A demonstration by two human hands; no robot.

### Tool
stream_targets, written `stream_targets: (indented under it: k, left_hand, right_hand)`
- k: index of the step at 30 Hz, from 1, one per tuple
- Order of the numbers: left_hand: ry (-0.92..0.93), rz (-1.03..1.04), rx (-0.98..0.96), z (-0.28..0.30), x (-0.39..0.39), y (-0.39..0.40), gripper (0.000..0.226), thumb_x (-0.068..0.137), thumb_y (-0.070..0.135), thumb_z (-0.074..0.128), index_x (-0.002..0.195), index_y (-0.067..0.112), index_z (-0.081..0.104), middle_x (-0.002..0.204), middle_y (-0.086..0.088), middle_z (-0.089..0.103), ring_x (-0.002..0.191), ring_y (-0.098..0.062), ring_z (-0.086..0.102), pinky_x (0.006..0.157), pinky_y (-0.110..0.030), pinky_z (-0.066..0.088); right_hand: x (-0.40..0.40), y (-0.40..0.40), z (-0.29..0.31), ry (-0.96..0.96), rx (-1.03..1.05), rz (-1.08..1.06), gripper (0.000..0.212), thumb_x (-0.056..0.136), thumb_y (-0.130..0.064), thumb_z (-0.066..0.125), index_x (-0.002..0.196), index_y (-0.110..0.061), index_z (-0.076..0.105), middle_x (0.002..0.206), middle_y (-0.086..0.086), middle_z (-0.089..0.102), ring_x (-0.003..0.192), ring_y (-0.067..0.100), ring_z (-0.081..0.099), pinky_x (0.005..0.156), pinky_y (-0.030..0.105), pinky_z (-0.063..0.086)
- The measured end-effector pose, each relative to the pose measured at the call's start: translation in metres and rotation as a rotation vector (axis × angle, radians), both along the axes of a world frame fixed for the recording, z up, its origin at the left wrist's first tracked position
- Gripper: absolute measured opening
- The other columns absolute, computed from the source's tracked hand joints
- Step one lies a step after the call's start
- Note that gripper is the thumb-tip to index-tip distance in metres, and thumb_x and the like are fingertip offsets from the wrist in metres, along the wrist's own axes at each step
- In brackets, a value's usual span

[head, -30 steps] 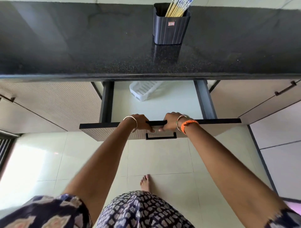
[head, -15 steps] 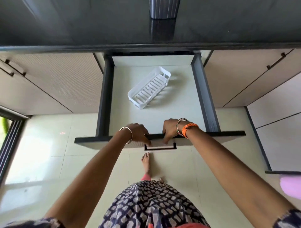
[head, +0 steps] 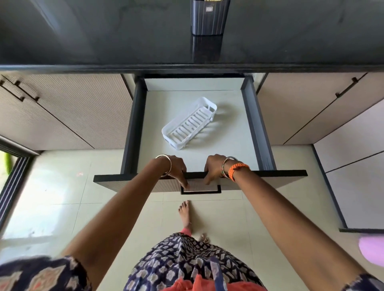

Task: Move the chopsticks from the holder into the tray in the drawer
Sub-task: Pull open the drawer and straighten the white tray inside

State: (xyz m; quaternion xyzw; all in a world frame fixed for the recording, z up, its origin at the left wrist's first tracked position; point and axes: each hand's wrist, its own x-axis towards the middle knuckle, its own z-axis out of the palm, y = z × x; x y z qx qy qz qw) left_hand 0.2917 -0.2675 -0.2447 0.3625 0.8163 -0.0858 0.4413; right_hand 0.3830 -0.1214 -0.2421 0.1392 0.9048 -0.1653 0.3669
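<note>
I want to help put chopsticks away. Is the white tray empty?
Empty. The white tray in the drawer shows only its bare slotted bottom.

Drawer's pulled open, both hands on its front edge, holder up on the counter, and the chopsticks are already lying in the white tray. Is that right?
Not quite. In the head view the white tray in the drawer is empty; the chopsticks are in the holder on the counter. The rest holds: the drawer is open, with the left hand and right hand on its front edge.

White tray [head: 188, 124], black holder [head: 209, 17], orange wristband [head: 236, 169].
</note>
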Motion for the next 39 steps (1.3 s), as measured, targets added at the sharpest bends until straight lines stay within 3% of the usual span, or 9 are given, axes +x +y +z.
stream_targets:
  k: [5, 7, 9, 12, 17, 19, 26, 31, 39]
  left_hand:
    - [-0.397, 0.188, -0.140, 0.008, -0.021, 0.009, 0.048, 0.073, 0.055, 0.068, 0.109, 0.024, 0.063, 0.100, 0.001, 0.058, 0.095, -0.019, 0.054, 0.080, -0.031, 0.049]
    - [-0.475, 0.329, -0.037, 0.004, -0.033, 0.015, 0.046, 0.084, 0.045, 0.060, 0.119, 0.016, 0.059, 0.119, -0.007, 0.060, 0.102, -0.023, 0.057, 0.082, -0.034, 0.050]
    - [-0.207, 0.383, 0.282, -0.007, -0.045, 0.025, 0.039, 0.089, 0.033, 0.058, 0.119, 0.008, 0.058, 0.123, -0.016, 0.061, 0.099, -0.027, 0.062, 0.079, -0.033, 0.051]
    - [0.229, 0.365, 0.554, -0.021, -0.066, 0.042, 0.042, 0.087, 0.026, 0.058, 0.124, 0.006, 0.051, 0.124, -0.018, 0.059, 0.113, -0.033, 0.056, 0.094, -0.035, 0.044]
    - [0.415, 0.065, 0.301, -0.047, -0.083, 0.068, 0.044, 0.086, 0.031, 0.057, 0.122, 0.007, 0.048, 0.125, -0.015, 0.058, 0.117, -0.033, 0.054, 0.093, -0.041, 0.044]
    - [0.428, 0.021, 0.222, -0.060, -0.085, 0.070, 0.036, 0.088, 0.026, 0.053, 0.120, 0.009, 0.053, 0.123, -0.014, 0.060, 0.115, -0.033, 0.056, 0.091, -0.040, 0.046]
    - [0.476, 0.079, 0.349, -0.075, -0.122, 0.046, 0.036, 0.078, 0.010, 0.048, 0.109, 0.022, 0.063, 0.102, -0.013, 0.070, 0.094, -0.037, 0.065, 0.071, -0.034, 0.047]
    - [0.443, -0.097, 0.415, -0.063, -0.132, 0.020, 0.030, 0.085, 0.019, 0.044, 0.108, 0.029, 0.061, 0.096, -0.009, 0.072, 0.086, -0.035, 0.066, 0.066, -0.032, 0.046]
    - [0.277, -0.282, 0.367, -0.079, -0.074, 0.017, 0.024, 0.086, 0.025, 0.042, 0.100, 0.020, 0.062, 0.092, -0.013, 0.070, 0.085, -0.034, 0.066, 0.068, -0.032, 0.046]
  right_hand:
    - [-0.011, 0.010, 0.006, -0.195, -0.180, 0.070, 0.036, 0.068, -0.051, 0.074, 0.078, -0.017, 0.066, 0.074, -0.006, 0.060, 0.078, 0.017, 0.058, 0.063, 0.027, 0.047]
    - [-0.023, 0.025, 0.014, -0.269, -0.378, -0.073, 0.037, 0.080, -0.047, 0.068, 0.097, -0.014, 0.068, 0.100, -0.001, 0.066, 0.096, 0.018, 0.060, 0.081, 0.030, 0.050]
    - [-0.043, 0.043, 0.014, -0.011, -0.310, -0.149, 0.045, 0.086, -0.036, 0.064, 0.122, -0.008, 0.060, 0.128, 0.010, 0.061, 0.118, 0.025, 0.056, 0.100, 0.035, 0.044]
    - [-0.077, 0.062, 0.004, 0.363, 0.017, -0.071, 0.050, 0.084, -0.018, 0.059, 0.133, -0.011, 0.049, 0.137, 0.014, 0.054, 0.124, 0.031, 0.051, 0.100, 0.034, 0.043]
    - [-0.127, 0.069, -0.035, 0.390, 0.364, 0.417, 0.058, 0.082, -0.002, 0.054, 0.137, -0.003, 0.033, 0.141, 0.015, 0.045, 0.137, 0.028, 0.035, 0.115, 0.038, 0.022]
    - [-0.142, 0.072, -0.047, 0.373, 0.420, 0.464, 0.052, 0.089, -0.004, 0.047, 0.138, -0.001, 0.031, 0.144, 0.018, 0.041, 0.139, 0.029, 0.031, 0.117, 0.038, 0.017]
    - [-0.167, 0.080, -0.058, 0.288, 0.311, 0.361, 0.028, 0.091, -0.002, 0.044, 0.112, -0.009, 0.061, 0.118, 0.015, 0.064, 0.112, 0.034, 0.060, 0.087, 0.038, 0.045]
    - [-0.117, 0.068, -0.047, 0.383, 0.235, 0.284, 0.024, 0.088, -0.005, 0.050, 0.103, -0.016, 0.065, 0.101, 0.010, 0.070, 0.095, 0.033, 0.066, 0.066, 0.031, 0.039]
    - [-0.055, 0.051, -0.060, 0.170, 0.222, 0.199, 0.028, 0.086, 0.001, 0.050, 0.104, -0.015, 0.065, 0.106, 0.010, 0.068, 0.099, 0.033, 0.065, 0.072, 0.032, 0.044]
